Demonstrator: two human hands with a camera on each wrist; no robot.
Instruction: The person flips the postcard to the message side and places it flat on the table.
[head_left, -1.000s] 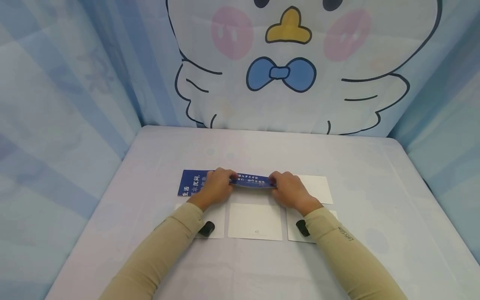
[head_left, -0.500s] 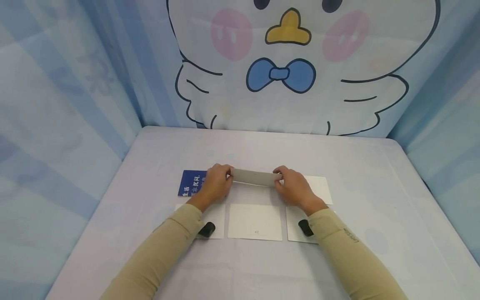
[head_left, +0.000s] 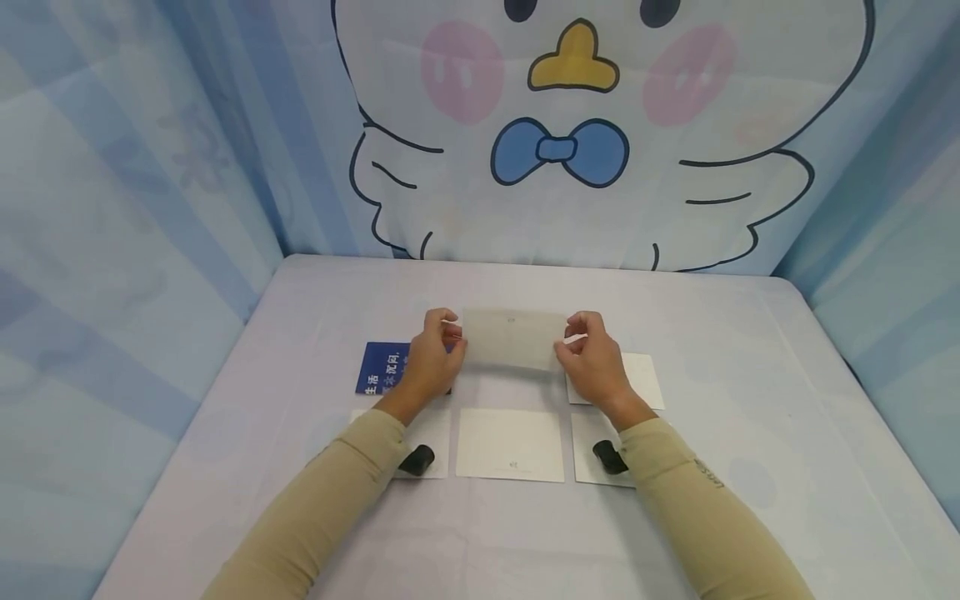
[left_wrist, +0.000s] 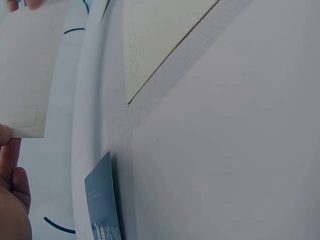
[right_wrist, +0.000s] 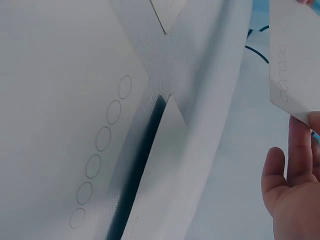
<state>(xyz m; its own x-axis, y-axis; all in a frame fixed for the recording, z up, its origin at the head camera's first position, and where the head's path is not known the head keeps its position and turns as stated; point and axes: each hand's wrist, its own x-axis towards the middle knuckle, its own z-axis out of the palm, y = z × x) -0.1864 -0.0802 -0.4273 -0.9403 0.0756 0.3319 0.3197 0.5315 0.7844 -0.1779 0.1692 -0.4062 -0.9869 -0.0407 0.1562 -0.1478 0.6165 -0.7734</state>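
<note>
Between them my two hands hold up a postcard [head_left: 513, 340], its pale back with faint print facing me. The left hand [head_left: 433, 358] pinches the card's left edge; the right hand [head_left: 596, 360] pinches the right edge. In the left wrist view a printed stamp box shows on that postcard [left_wrist: 30, 70]. A row of ovals marks it [right_wrist: 292, 60] in the right wrist view. A blue postcard [head_left: 381, 368] with white writing lies just left of my left hand, partly covered by it. Right of my right hand lies a pale postcard [head_left: 643, 380], also partly hidden.
Nearer to me, pale postcards lie in a row: a left one [head_left: 438, 433], a middle one [head_left: 510, 443] and a right one [head_left: 588, 458]. My sleeves and the black wrist cameras cover parts of the outer two. A cartoon curtain [head_left: 562, 225] hangs behind the table.
The postcard between my hands has been lifted and turned over: its blue printed face showed earlier, now its pale back does. Both hands have risen slightly and moved away from me.
</note>
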